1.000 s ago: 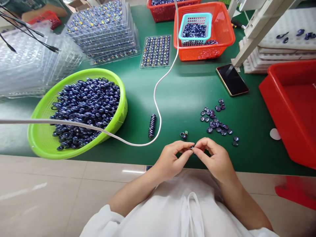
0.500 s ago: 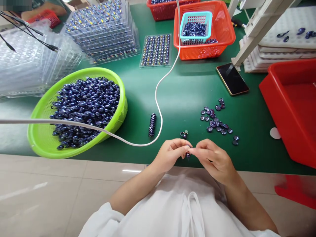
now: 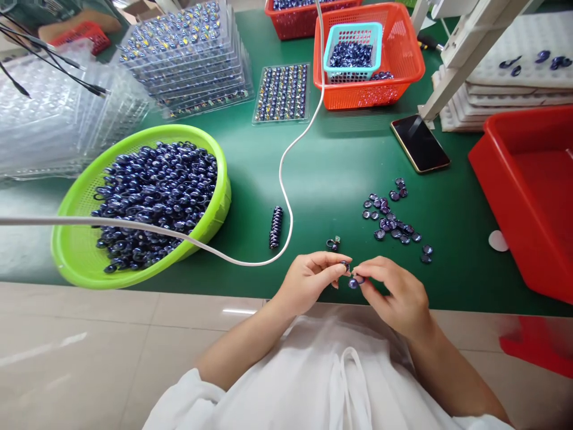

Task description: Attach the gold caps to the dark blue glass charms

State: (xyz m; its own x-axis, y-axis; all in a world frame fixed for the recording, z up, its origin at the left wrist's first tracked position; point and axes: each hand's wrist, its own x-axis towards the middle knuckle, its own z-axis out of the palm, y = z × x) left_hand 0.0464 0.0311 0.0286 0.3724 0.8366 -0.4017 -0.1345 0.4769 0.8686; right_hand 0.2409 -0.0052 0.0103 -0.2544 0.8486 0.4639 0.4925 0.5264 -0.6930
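Near the table's front edge, my left hand (image 3: pixel 311 280) pinches a small dark blue piece (image 3: pixel 345 266) between thumb and forefinger. Just right of it, my right hand (image 3: pixel 396 291) grips a shiny blue piece with a round bead (image 3: pixel 353 283). The fingertips of both hands are close together. A ring-like piece with a clear stone (image 3: pixel 333 243) lies just beyond my left hand. Farther left is a tight row of dark pieces (image 3: pixel 276 228). Several flat dark discs (image 3: pixel 391 224) lie scattered beyond my right hand.
A green basket (image 3: pixel 224 206) full of dark blue pieces is at left, crossed by a white cable (image 3: pixel 283 173). Stacked clear trays (image 3: pixel 242 77), an orange basket (image 3: pixel 414 57) and a phone (image 3: pixel 419 143) lie farther back. A red bin (image 3: pixel 505 197) stands right.
My fingertips have moved slightly apart. The round bead piece now shows at my right fingertips, and the dark piece at my left fingertips shows more clearly.
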